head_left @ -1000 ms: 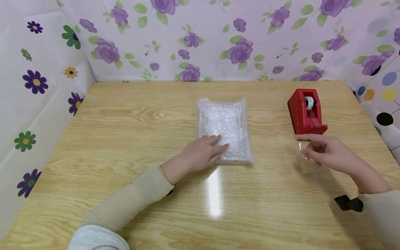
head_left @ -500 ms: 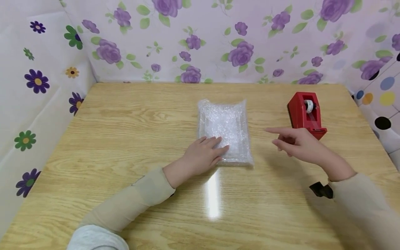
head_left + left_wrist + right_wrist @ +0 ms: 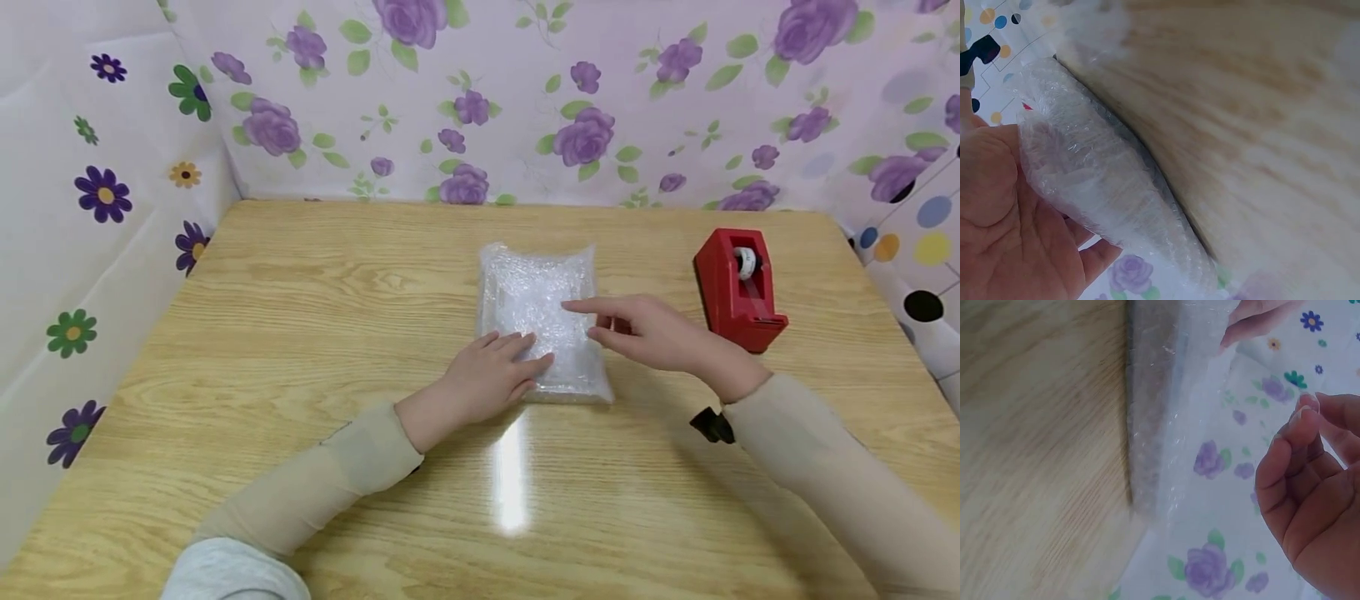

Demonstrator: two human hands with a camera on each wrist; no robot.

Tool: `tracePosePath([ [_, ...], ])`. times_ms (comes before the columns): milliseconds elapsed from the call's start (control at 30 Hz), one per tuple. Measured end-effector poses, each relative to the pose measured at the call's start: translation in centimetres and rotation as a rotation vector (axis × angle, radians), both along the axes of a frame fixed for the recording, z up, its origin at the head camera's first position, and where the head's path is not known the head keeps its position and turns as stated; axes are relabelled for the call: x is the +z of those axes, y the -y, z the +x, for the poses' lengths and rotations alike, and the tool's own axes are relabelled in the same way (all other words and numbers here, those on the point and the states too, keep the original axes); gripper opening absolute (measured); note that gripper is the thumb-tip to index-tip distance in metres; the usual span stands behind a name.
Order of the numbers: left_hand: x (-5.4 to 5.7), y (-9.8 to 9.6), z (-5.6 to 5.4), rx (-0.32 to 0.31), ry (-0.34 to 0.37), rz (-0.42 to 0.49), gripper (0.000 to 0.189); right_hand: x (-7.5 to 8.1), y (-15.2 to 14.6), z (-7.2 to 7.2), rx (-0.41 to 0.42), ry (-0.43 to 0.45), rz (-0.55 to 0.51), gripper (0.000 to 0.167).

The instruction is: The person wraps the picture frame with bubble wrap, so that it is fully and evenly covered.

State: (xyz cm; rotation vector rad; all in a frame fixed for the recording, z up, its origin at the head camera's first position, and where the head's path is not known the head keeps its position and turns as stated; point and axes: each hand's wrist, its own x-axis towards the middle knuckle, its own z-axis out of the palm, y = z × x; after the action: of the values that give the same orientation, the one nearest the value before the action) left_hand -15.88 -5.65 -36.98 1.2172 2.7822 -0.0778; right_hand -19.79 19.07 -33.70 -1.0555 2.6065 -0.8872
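Note:
A flat package in bubble wrap [image 3: 534, 279] lies at the middle of the table. My left hand [image 3: 487, 377] rests on its lower left part with fingers spread and fairly straight. The left wrist view shows the package's wrapped side [image 3: 1110, 175] beside the palm. Over the package's right edge is my right hand [image 3: 651, 332], index finger extended, the other fingers curled. At its fingertips in the right wrist view is a thin clear sliver, a small piece of tape [image 3: 1317, 402], pinched by finger and thumb.
A red tape dispenser [image 3: 738, 296] with a white-cored roll stands at the right on the wood-grain table [image 3: 315, 300]. Flower-patterned sheeting [image 3: 517, 100] hangs behind the table and along its left side.
My right hand has moved left from beside the tape dispenser to over the package, carrying the piece of tape. My left hand has stayed on the package.

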Motion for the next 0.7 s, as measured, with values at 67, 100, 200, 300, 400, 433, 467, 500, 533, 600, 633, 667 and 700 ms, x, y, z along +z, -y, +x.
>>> tracePosePath([
  [67,0.0,-0.1,0.0,0.005,-0.002,-0.015,0.042,0.0,0.9,-0.5,0.019,0.013,0.013,0.041],
  [100,0.0,-0.1,-0.1,0.007,-0.001,-0.023,0.043,0.0,1.3,-0.8,0.031,0.027,0.014,0.041],
  [200,0.0,-0.1,0.0,0.008,-0.004,-0.035,0.043,-0.3,2.5,-1.6,0.071,0.069,-0.002,0.041],
  [300,-0.1,0.0,0.0,0.006,-0.014,-0.027,0.042,-0.5,3.7,-2.5,0.115,0.086,-0.034,0.038],
  [400,-0.2,0.1,0.0,-0.005,-0.036,-0.016,0.041,-0.8,4.7,-3.4,0.137,0.087,-0.048,0.035],
  [433,-0.3,0.1,0.0,-0.006,-0.039,-0.017,0.041,-0.9,5.1,-3.7,0.140,0.089,-0.047,0.033],
  [467,-0.3,0.2,0.0,-0.008,-0.042,-0.019,0.041,-1.0,5.4,-4.0,0.142,0.096,-0.043,0.033],
  [500,-0.3,0.2,0.0,-0.009,-0.041,-0.020,0.041,-1.1,5.7,-4.2,0.143,0.099,-0.039,0.032],
  [533,-0.3,0.2,0.0,-0.010,-0.041,-0.022,0.041,-1.3,6.0,-4.5,0.142,0.104,-0.034,0.032],
  [600,-0.3,0.1,0.0,-0.008,-0.036,-0.029,0.041,-1.6,6.6,-5.0,0.143,0.105,-0.023,0.032],
  [633,-0.3,0.2,0.0,-0.007,-0.034,-0.032,0.041,-1.7,6.9,-5.2,0.147,0.101,-0.018,0.032],
  [667,-0.2,0.2,0.0,-0.005,-0.033,-0.035,0.041,-1.8,7.2,-5.4,0.149,0.096,-0.010,0.033],
  [700,-0.2,0.2,0.0,-0.002,-0.031,-0.036,0.041,-1.9,7.4,-5.6,0.151,0.092,-0.003,0.033],
])
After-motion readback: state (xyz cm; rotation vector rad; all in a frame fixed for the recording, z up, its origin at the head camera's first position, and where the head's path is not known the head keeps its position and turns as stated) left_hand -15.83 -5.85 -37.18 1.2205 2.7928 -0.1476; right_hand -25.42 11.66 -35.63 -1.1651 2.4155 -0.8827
